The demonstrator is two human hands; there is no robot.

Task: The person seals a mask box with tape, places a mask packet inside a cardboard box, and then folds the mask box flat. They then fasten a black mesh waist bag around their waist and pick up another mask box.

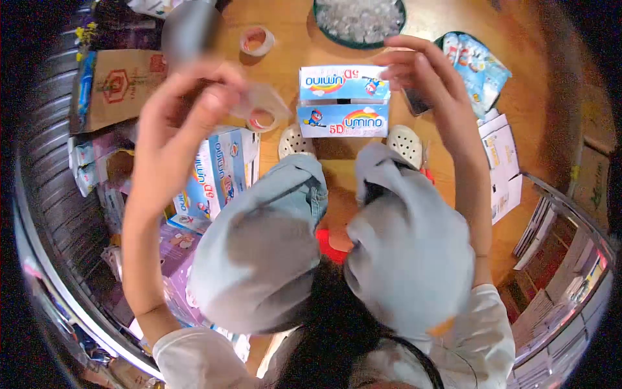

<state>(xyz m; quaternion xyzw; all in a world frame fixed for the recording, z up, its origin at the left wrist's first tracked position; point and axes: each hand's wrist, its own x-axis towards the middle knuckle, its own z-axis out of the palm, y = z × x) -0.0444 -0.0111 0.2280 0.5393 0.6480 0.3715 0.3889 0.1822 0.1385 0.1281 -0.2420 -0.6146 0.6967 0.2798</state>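
My left hand [194,110] is raised to the left of a small carton, its thumb and fingers closed on a roll of clear tape [263,119], whose translucent side is blurred. The carton [343,121], white and blue with "5D Umino" lettering and a rainbow, sits on the floor in front of my feet. A dark gap runs between its two top flaps. At the carton's right end is my right hand [431,74], fingers stretched and apart, with nothing in it. The fingertips overlap the carton's upper right edge in this view.
Another tape roll [257,41] lies behind the carton. A round container of clear wrapped pieces [359,19] stands at the back. Blue packets [476,68] are at the right, near flattened white cartons [502,162]. More Umino cartons [223,162] stand by my left leg, near a brown carton [123,87].
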